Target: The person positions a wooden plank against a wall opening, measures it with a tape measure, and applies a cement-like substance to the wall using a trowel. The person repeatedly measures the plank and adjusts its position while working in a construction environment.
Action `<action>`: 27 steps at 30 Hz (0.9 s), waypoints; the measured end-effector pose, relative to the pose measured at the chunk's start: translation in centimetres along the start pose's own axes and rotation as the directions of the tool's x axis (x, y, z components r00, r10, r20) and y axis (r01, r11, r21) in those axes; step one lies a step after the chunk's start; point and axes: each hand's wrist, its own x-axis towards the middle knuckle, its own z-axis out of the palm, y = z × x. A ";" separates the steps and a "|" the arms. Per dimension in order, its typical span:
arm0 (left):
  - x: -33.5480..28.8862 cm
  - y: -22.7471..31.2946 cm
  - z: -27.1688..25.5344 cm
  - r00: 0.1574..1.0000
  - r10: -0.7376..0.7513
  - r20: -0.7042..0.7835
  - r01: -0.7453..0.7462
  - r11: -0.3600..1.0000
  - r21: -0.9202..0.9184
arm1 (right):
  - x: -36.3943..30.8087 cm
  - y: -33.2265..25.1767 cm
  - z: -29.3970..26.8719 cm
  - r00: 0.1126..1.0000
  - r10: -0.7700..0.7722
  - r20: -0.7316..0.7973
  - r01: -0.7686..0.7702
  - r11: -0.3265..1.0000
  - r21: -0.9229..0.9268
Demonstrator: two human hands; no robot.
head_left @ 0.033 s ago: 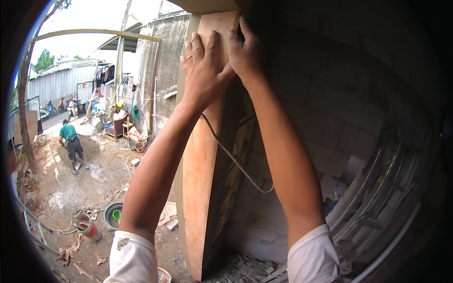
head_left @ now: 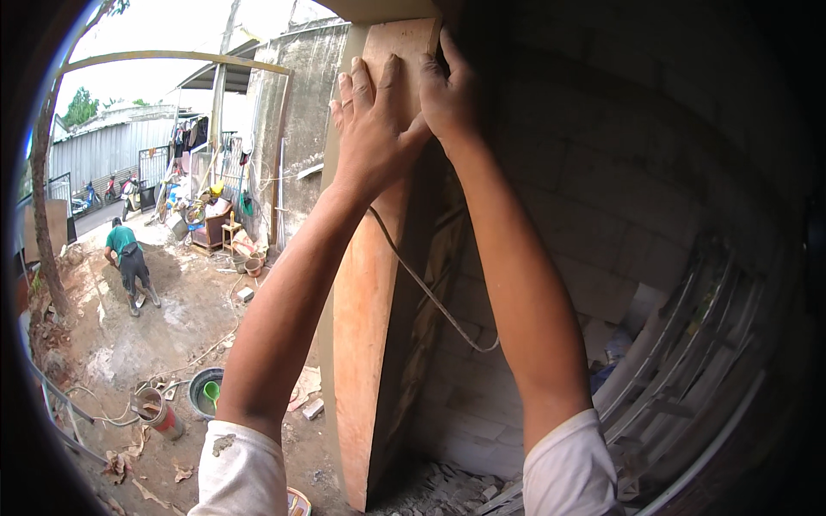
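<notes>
A long pale wooden board (head_left: 360, 370) stands upright against the edge of a grey wall end, its top just under the beam overhead. My left hand (head_left: 372, 125) presses flat on the board's face near the top, fingers spread and pointing up. My right hand (head_left: 449, 99) grips the board's right edge, with the thumb on the face and the fingers along the shadowed side, partly hidden. The two hands meet at the left thumb. A thin bent metal rod (head_left: 430, 292) curves out from the board below them and ends in a hook.
Outside on the left, a person in a green shirt (head_left: 127, 258) bends over the dirt. Below are a round tub (head_left: 200, 404) with a green scoop (head_left: 212, 391) and a bucket (head_left: 159, 414). In the dark right side, a metal frame (head_left: 680, 344) leans near the block wall.
Both hands keep their place on the board. The view has shifted very slightly; the person outside stays bent over in about the same spot.
</notes>
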 end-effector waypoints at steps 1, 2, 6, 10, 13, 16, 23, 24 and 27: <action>-0.2 0.0 0.2 1.000 0.001 -0.003 -0.001 1.000 0.008 | -0.2 0.5 0.0 1.000 -0.027 0.001 0.027 0.999 -0.033; -0.2 -0.1 0.2 1.000 0.005 -0.007 -0.005 1.000 0.019 | -0.1 0.6 -0.1 0.998 -0.056 0.001 0.056 0.996 -0.063; -0.5 -0.1 0.5 1.000 0.014 -0.017 -0.014 1.000 0.003 | -0.1 0.5 -0.6 0.998 -0.055 0.035 0.058 0.996 -0.072; -0.3 -0.2 0.3 0.997 0.067 -0.046 -0.070 0.996 -0.049 | -0.5 1.9 -2.1 0.988 -0.117 0.098 0.127 0.987 -0.100; -0.3 -0.6 -6.6 0.988 0.151 0.024 -0.141 0.961 -0.239 | -2.7 -3.3 -6.1 0.983 0.088 0.161 -0.031 0.945 -0.326; -11.1 -4.9 -12.2 0.992 0.051 -0.111 -0.091 0.916 -0.391 | -13.4 -9.6 -13.7 0.958 0.249 0.145 -0.249 0.968 -0.021; -52.2 -3.6 -30.4 0.489 -0.710 0.507 0.577 0.699 0.423 | -54.7 -22.2 -32.6 0.178 0.949 -0.260 -0.832 0.004 -0.554; -61.0 -2.8 -34.5 -0.162 -0.794 0.586 0.758 0.280 0.590 | -64.9 -26.2 -38.5 -0.015 0.998 -0.054 -0.675 -0.050 -0.736; -70.7 2.6 -43.2 -0.870 -0.213 0.445 0.348 0.374 0.860 | -73.3 -39.7 -39.8 -0.812 0.492 0.312 -0.441 -0.169 -0.881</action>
